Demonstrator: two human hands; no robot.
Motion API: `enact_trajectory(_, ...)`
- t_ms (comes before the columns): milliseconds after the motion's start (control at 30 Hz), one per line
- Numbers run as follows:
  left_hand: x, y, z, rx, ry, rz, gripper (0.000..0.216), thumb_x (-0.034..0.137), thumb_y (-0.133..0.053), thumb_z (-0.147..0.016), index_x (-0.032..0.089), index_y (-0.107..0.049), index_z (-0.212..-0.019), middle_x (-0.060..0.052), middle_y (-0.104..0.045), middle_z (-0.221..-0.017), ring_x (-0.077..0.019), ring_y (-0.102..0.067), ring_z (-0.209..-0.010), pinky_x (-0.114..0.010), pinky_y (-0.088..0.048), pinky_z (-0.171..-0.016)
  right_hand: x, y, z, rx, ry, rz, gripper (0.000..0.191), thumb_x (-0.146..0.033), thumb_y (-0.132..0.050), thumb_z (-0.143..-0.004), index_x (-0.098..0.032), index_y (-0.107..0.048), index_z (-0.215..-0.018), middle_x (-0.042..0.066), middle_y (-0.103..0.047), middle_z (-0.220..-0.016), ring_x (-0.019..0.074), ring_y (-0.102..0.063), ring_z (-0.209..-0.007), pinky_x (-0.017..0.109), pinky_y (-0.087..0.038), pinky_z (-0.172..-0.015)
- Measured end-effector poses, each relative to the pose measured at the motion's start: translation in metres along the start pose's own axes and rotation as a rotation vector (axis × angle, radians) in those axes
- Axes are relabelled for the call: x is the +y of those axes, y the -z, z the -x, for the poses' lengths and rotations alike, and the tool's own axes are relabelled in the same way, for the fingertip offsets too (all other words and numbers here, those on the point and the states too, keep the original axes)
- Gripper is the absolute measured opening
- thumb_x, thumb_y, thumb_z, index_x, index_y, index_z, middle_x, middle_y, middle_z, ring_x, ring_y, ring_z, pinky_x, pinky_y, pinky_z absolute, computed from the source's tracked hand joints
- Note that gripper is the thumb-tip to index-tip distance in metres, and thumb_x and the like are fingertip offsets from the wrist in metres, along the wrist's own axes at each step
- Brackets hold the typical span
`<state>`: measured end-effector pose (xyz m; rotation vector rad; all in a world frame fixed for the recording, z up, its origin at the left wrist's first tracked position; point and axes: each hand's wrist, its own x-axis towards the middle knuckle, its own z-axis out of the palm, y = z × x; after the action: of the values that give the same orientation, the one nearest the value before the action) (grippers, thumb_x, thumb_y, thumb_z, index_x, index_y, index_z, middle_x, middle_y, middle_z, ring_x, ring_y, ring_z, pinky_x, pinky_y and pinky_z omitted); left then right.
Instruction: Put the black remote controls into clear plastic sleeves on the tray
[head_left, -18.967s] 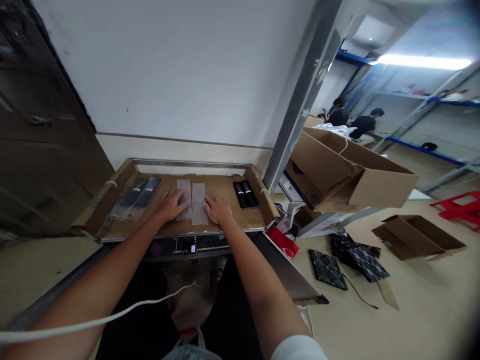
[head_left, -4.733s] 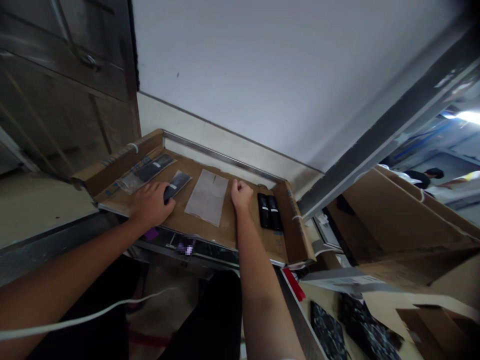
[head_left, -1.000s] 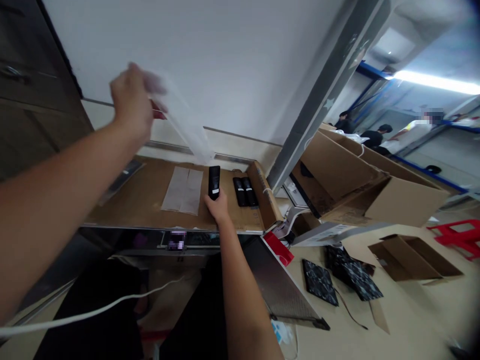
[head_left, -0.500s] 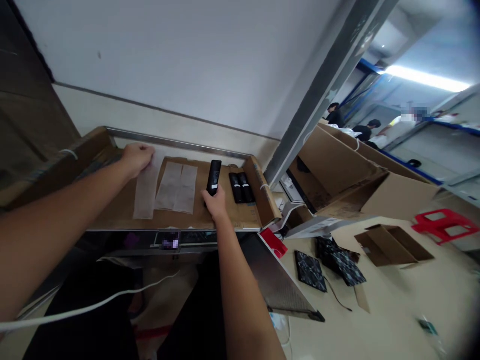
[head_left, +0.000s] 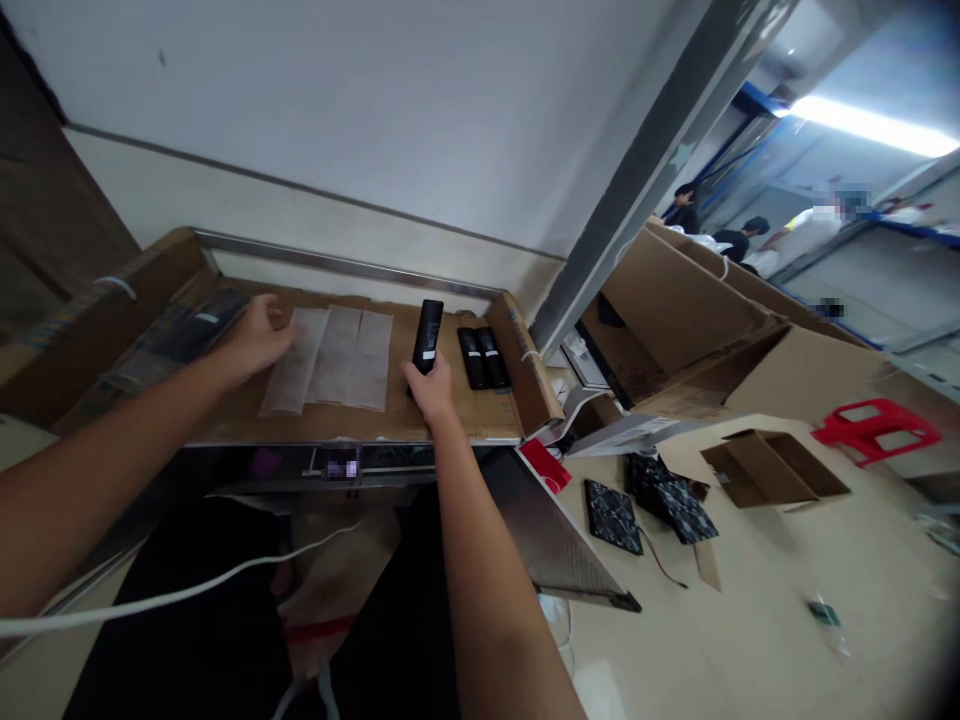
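My right hand [head_left: 431, 385] grips the lower end of a long black device [head_left: 429, 330] shaped like a remote control, with a small white label. It tilts up above the cardboard-lined tray [head_left: 420, 425]. Two similar black devices [head_left: 481, 358] lie side by side at the tray's right end. My left hand [head_left: 259, 338] is beside the leftmost of several translucent sleeves [head_left: 292, 365], its fingers loosely bent and apart, holding nothing visible. Behind that hand, dark items in clear plastic [head_left: 187, 325] lie at the tray's left end.
A large cardboard box [head_left: 690, 320] stands to the right. On the floor are black patterned panels [head_left: 613, 515], a smaller open box [head_left: 772, 470] and a red stool [head_left: 877, 430]. A white cable [head_left: 187, 598] crosses my lap. People [head_left: 739, 240] are in the background.
My left hand has let go of the leftmost sleeve, now lying against the others, and moved left. My right hand still holds the black device. The view has shifted slightly.
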<state>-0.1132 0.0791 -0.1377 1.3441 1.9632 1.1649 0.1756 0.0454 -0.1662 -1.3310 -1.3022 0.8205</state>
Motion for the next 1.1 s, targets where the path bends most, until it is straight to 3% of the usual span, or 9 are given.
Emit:
enact_trajectory(167, -0.040, 0.014, 0.054, 0.019, -0.064, 0.128, 0.058, 0.018, -0.076, -0.080, 0.020, -0.048, -0.132, -0.011, -0.061, -0.132, -0.0258, -0.059, -0.123, -0.043, -0.045, -0.109, -0.002, -0.001, 0.000, -0.006, 0.010, -0.038, 0.024, -0.036, -0.070, -0.070, -0.021, -0.057, -0.083, -0.005, -0.053, -0.073, 0.0129, -0.046, -0.068, 0.026, -0.039, -0.065)
enact_trajectory(267, -0.045, 0.011, 0.072, 0.041, -0.073, 0.244, 0.051, 0.017, -0.074, -0.078, 0.022, -0.051, -0.124, -0.009, -0.063, -0.128, -0.0245, -0.061, -0.121, -0.040, -0.047, -0.108, -0.003, -0.001, 0.000, -0.008, -0.017, -0.050, 0.025, -0.037, -0.070, -0.068, -0.021, -0.057, -0.083, -0.005, -0.053, -0.072, 0.0135, -0.046, -0.068, 0.026, -0.039, -0.065)
enact_trajectory(567, -0.013, -0.013, 0.059, -0.007, -0.069, 0.385, 0.038, 0.016, -0.066, -0.083, 0.019, -0.051, -0.117, -0.011, -0.063, -0.126, -0.0194, -0.062, -0.112, -0.033, -0.048, -0.101, -0.006, 0.000, 0.000, 0.003, -0.031, -0.043, 0.026, -0.038, -0.069, -0.068, -0.021, -0.058, -0.084, -0.003, -0.055, -0.074, 0.0147, -0.048, -0.069, 0.027, -0.040, -0.065)
enact_trajectory(733, -0.010, -0.015, 0.059, 0.059, -0.055, 0.492, 0.028, 0.016, -0.065, -0.084, 0.020, -0.054, -0.109, -0.007, -0.066, -0.118, -0.0173, -0.062, -0.111, -0.031, -0.046, -0.103, -0.003, 0.000, -0.001, 0.021, -0.007, -0.030, 0.026, -0.039, -0.070, -0.069, -0.021, -0.057, -0.084, -0.003, -0.055, -0.075, 0.0147, -0.049, -0.070, 0.027, -0.040, -0.066)
enact_trajectory(867, -0.001, -0.009, 0.061, 0.116, 0.110, 0.767, 0.021, 0.016, -0.061, -0.085, 0.020, -0.052, -0.104, -0.005, -0.066, -0.118, -0.0117, -0.061, -0.110, -0.024, -0.045, -0.103, 0.001, -0.002, -0.002, 0.011, -0.005, -0.047, 0.025, -0.038, -0.069, -0.071, -0.022, -0.056, -0.084, -0.004, -0.054, -0.073, 0.0144, -0.049, -0.068, 0.026, -0.040, -0.063)
enact_trajectory(967, 0.014, -0.008, 0.059, 0.106, 0.274, 0.937, 0.009, 0.021, -0.047, -0.094, 0.021, -0.047, -0.103, -0.006, -0.063, -0.128, -0.0079, -0.061, -0.113, -0.022, -0.043, -0.105, 0.002, -0.001, -0.004, 0.027, -0.016, -0.047, 0.025, -0.038, -0.070, -0.070, -0.021, -0.056, -0.083, -0.004, -0.054, -0.073, 0.0140, -0.049, -0.067, 0.026, -0.039, -0.062)
enact_trajectory(1100, 0.037, -0.008, 0.050, 0.202, 0.296, 1.055, 0.018, 0.031, -0.031, -0.099, 0.023, -0.045, -0.106, -0.007, -0.056, -0.143, -0.0075, -0.058, -0.123, -0.024, -0.041, -0.110, 0.004, -0.001, -0.006, 0.057, -0.045, -0.054, 0.028, -0.041, -0.070, -0.070, -0.020, -0.057, -0.084, -0.005, -0.053, -0.070, 0.0134, -0.049, -0.065, 0.025, -0.039, -0.060)
